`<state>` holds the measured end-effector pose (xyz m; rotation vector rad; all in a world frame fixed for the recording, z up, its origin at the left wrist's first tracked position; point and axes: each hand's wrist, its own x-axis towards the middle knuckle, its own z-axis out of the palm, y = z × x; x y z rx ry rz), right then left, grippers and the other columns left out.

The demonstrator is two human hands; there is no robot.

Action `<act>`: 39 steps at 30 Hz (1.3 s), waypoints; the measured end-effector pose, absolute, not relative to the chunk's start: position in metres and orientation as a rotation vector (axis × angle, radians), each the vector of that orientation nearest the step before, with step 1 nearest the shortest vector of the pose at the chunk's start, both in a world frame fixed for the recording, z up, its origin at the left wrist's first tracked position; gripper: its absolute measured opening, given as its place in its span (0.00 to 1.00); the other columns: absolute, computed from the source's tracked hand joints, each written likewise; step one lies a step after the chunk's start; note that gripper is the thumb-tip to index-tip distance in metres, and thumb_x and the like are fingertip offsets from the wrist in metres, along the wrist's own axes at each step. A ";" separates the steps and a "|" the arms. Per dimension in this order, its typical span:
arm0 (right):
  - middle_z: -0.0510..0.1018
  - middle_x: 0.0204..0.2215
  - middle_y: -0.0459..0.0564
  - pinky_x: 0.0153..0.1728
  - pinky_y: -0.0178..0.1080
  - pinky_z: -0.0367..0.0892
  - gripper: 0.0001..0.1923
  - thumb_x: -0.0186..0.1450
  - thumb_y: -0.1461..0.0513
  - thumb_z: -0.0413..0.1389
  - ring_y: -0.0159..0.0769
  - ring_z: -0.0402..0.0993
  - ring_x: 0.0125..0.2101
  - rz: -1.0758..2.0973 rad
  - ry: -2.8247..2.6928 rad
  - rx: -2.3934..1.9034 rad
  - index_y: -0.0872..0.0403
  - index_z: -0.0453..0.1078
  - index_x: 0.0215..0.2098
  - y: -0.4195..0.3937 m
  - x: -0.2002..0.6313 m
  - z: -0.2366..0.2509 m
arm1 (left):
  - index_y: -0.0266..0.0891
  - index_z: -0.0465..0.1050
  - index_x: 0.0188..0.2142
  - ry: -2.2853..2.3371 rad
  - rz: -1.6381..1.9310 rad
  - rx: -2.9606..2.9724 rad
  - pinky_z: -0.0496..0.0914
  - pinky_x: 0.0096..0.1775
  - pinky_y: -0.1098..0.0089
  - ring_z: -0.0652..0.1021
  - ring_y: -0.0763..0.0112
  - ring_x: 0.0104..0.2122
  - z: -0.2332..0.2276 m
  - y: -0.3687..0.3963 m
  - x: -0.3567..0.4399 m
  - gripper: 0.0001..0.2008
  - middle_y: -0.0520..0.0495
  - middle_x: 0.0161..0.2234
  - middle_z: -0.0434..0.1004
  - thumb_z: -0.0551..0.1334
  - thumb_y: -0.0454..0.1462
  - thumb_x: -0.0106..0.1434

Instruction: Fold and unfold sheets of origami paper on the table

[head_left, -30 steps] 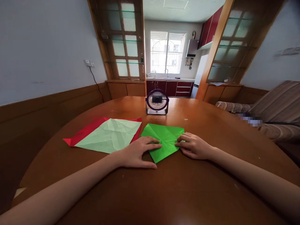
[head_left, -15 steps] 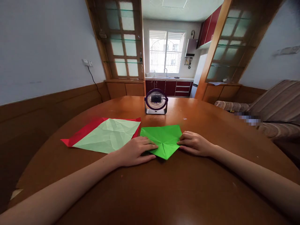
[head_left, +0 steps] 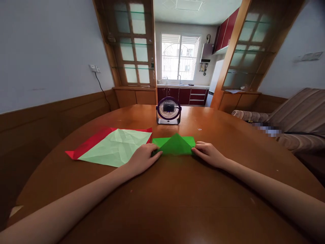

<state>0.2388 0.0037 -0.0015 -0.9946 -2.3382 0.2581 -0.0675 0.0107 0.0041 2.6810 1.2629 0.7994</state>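
both hands (head_left: 177,156) on folded green paper (head_left: 175,145)

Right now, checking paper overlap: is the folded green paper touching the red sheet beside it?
Cannot tell. In the head view the green paper comes right up to the red sheet, but the left hand covers the spot where they would meet.

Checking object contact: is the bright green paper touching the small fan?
No, the bright green paper lies under both hands, with bare table between it and the small fan.

A small purple desk fan (head_left: 169,110) is standing on the round wooden table (head_left: 177,203). Left of the fan, nearer the table's edge, a pale green sheet (head_left: 116,146) is lying over a red sheet (head_left: 86,145).
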 end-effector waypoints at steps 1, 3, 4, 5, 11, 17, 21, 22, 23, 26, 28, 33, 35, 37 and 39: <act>0.69 0.26 0.48 0.30 0.35 0.63 0.22 0.73 0.54 0.43 0.32 0.65 0.28 0.255 -2.313 -1.035 0.55 0.65 0.25 0.004 0.238 -0.002 | 0.38 0.72 0.32 1.296 0.812 2.685 0.68 0.33 0.67 0.74 0.67 0.29 0.003 0.011 -0.067 0.13 0.49 0.28 0.74 0.54 0.42 0.67; 0.67 0.24 0.46 0.28 0.35 0.60 0.23 0.72 0.52 0.44 0.31 0.64 0.26 0.230 -2.277 -1.103 0.54 0.63 0.24 0.005 0.237 -0.004 | 0.38 0.71 0.32 1.350 0.832 2.717 0.69 0.35 0.65 0.75 0.66 0.29 0.002 0.013 -0.067 0.12 0.49 0.28 0.75 0.54 0.41 0.67; 0.67 0.24 0.46 0.27 0.35 0.60 0.23 0.72 0.52 0.45 0.31 0.63 0.25 0.216 -2.266 -1.127 0.54 0.62 0.23 0.005 0.236 -0.004 | 0.38 0.71 0.32 1.374 0.838 2.735 0.69 0.36 0.64 0.75 0.66 0.29 0.001 0.013 -0.067 0.11 0.48 0.28 0.75 0.55 0.41 0.67; 0.67 0.24 0.46 0.27 0.35 0.59 0.23 0.71 0.52 0.45 0.30 0.63 0.25 0.204 -2.259 -1.147 0.54 0.62 0.23 0.005 0.236 -0.004 | 0.39 0.70 0.31 1.395 0.839 2.749 0.69 0.37 0.63 0.75 0.66 0.29 0.000 0.014 -0.067 0.11 0.48 0.28 0.75 0.55 0.41 0.67; 0.67 0.23 0.46 0.27 0.35 0.59 0.21 0.71 0.52 0.45 0.31 0.63 0.24 0.187 -2.253 -1.186 0.54 0.60 0.23 0.006 0.234 -0.005 | 0.38 0.70 0.35 1.495 0.783 2.711 0.68 0.37 0.61 0.76 0.63 0.31 -0.002 0.015 -0.066 0.09 0.46 0.30 0.76 0.56 0.40 0.66; 0.70 0.24 0.47 0.28 0.36 0.60 0.20 0.71 0.53 0.46 0.33 0.66 0.25 0.139 -2.258 -1.279 0.54 0.62 0.25 0.007 0.235 -0.008 | 0.38 0.70 0.40 1.534 0.760 2.701 0.68 0.39 0.60 0.78 0.60 0.34 -0.003 0.015 -0.064 0.09 0.45 0.33 0.78 0.56 0.40 0.66; 0.73 0.27 0.49 0.29 0.36 0.62 0.17 0.71 0.55 0.46 0.35 0.69 0.27 0.109 -2.273 -1.331 0.54 0.64 0.27 0.006 0.232 -0.007 | 0.37 0.70 0.40 1.551 0.794 2.781 0.68 0.40 0.59 0.77 0.59 0.36 -0.007 0.016 -0.065 0.10 0.43 0.35 0.79 0.55 0.41 0.67; 0.74 0.28 0.50 0.30 0.36 0.62 0.16 0.71 0.56 0.45 0.35 0.70 0.28 0.098 -2.277 -1.344 0.54 0.64 0.28 0.005 0.230 -0.007 | 0.37 0.70 0.40 1.552 0.799 2.797 0.68 0.40 0.59 0.77 0.59 0.36 -0.008 0.017 -0.066 0.11 0.43 0.35 0.79 0.55 0.42 0.67; 0.75 0.29 0.51 0.31 0.37 0.63 0.15 0.71 0.57 0.45 0.36 0.71 0.29 0.082 -2.284 -1.361 0.54 0.64 0.29 0.005 0.229 -0.006 | 0.37 0.70 0.40 1.554 0.801 2.809 0.68 0.40 0.59 0.77 0.60 0.35 -0.008 0.017 -0.066 0.11 0.43 0.35 0.79 0.55 0.42 0.67; 0.76 0.30 0.52 0.32 0.37 0.63 0.14 0.70 0.59 0.45 0.37 0.72 0.31 0.013 -2.303 -1.447 0.54 0.64 0.28 0.004 0.225 -0.004 | 0.37 0.70 0.40 1.565 0.789 2.846 0.67 0.41 0.60 0.76 0.60 0.35 -0.010 0.019 -0.068 0.11 0.43 0.36 0.78 0.55 0.43 0.67; 0.76 0.30 0.52 0.32 0.37 0.62 0.14 0.70 0.59 0.45 0.38 0.73 0.32 -0.027 -2.309 -1.503 0.54 0.64 0.28 0.005 0.222 -0.003 | 0.37 0.71 0.40 1.585 0.776 2.898 0.67 0.42 0.59 0.75 0.59 0.38 -0.010 0.020 -0.068 0.11 0.42 0.37 0.76 0.55 0.42 0.67; 0.77 0.31 0.52 0.32 0.36 0.61 0.13 0.70 0.60 0.45 0.38 0.74 0.32 -0.072 -2.312 -1.542 0.54 0.64 0.29 0.006 0.219 -0.003 | 0.36 0.70 0.49 1.470 0.746 3.031 0.67 0.49 0.54 0.72 0.53 0.50 -0.009 0.019 -0.056 0.14 0.37 0.49 0.72 0.56 0.35 0.65; 0.77 0.31 0.52 0.32 0.36 0.60 0.13 0.70 0.60 0.45 0.38 0.74 0.32 -0.083 -2.315 -1.552 0.54 0.64 0.29 0.006 0.219 -0.003 | 0.36 0.71 0.50 1.357 0.736 3.044 0.66 0.53 0.53 0.71 0.54 0.53 -0.008 0.019 -0.046 0.15 0.37 0.52 0.70 0.55 0.32 0.65; 0.77 0.31 0.52 0.32 0.36 0.60 0.13 0.70 0.60 0.45 0.38 0.73 0.32 -0.095 -2.318 -1.557 0.54 0.64 0.29 0.006 0.220 -0.003 | 0.36 0.72 0.50 1.272 0.711 3.031 0.65 0.54 0.52 0.71 0.54 0.53 -0.006 0.021 -0.033 0.14 0.37 0.53 0.70 0.55 0.33 0.65; 0.77 0.31 0.52 0.32 0.36 0.60 0.13 0.70 0.60 0.45 0.37 0.73 0.32 -0.112 -2.321 -1.558 0.54 0.64 0.29 0.005 0.220 -0.003 | 0.34 0.72 0.50 1.241 0.670 3.008 0.65 0.56 0.53 0.70 0.54 0.55 -0.005 0.024 -0.018 0.15 0.35 0.55 0.69 0.54 0.34 0.67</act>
